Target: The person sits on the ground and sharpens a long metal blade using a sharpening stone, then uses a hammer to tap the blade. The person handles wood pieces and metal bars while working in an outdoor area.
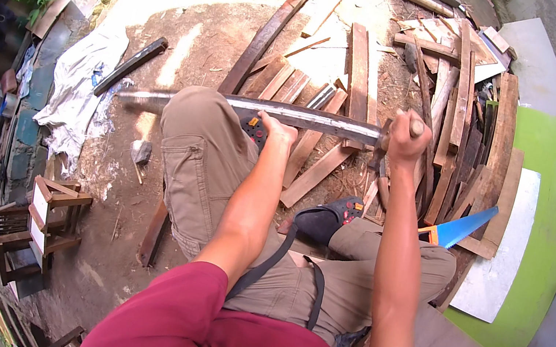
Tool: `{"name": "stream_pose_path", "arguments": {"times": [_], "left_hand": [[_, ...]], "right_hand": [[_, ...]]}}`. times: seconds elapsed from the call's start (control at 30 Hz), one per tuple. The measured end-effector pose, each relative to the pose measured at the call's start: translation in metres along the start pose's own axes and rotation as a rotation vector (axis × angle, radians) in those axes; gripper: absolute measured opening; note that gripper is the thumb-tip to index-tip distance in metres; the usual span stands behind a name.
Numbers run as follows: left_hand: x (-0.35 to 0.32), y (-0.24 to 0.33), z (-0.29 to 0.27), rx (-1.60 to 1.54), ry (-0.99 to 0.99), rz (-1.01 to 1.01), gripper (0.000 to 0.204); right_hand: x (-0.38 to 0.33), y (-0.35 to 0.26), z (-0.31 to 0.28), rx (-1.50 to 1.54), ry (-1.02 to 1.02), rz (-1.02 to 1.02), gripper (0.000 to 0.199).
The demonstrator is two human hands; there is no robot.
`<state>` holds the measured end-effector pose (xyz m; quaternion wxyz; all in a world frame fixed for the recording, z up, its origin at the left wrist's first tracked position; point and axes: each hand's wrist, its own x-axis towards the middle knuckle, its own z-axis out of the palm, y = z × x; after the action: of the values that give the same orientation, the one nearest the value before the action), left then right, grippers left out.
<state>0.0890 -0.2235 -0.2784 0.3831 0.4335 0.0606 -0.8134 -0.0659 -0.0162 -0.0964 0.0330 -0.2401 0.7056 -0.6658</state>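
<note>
A long curved machete lies across my raised left knee, its blade running left to a blurred tip. My right hand is closed around the machete's wooden handle at the right end. My left hand presses on the flat of the blade near its middle, fingers curled over the edge. Under that hand, a small black object with orange buttons rests on my knee. My khaki trousers and red shirt fill the lower middle of the view.
A pile of wooden planks and offcuts lies ahead and right on bare dirt. A blue-bladed handsaw sits by my right leg. Green and white boards are at right. Small wooden frames and a white cloth are at left.
</note>
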Motion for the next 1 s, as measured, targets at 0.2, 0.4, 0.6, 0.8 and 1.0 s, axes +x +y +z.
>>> {"name": "stream_pose_path", "arguments": {"times": [0.2,0.4,0.6,0.8,1.0], "left_hand": [[0.011,0.025,-0.033,0.161,0.034,-0.129,0.095],[-0.021,0.023,-0.035,0.946,-0.029,-0.084,0.094],[-0.12,0.003,0.025,1.72,-0.606,0.089,0.057],[-0.246,0.02,0.08,1.821,-0.918,0.401,0.051],[-0.259,-0.004,0.049,1.723,-0.927,0.17,0.046]], "right_hand": [[0.028,0.028,0.036,-0.059,-0.051,0.155,0.03],[0.043,0.049,0.055,-0.16,0.12,0.22,0.031],[0.065,0.05,0.069,-0.112,0.143,0.167,0.033],[0.065,0.074,0.059,-0.02,0.077,0.167,0.03],[0.034,0.137,0.033,0.038,0.123,0.345,0.039]]}}
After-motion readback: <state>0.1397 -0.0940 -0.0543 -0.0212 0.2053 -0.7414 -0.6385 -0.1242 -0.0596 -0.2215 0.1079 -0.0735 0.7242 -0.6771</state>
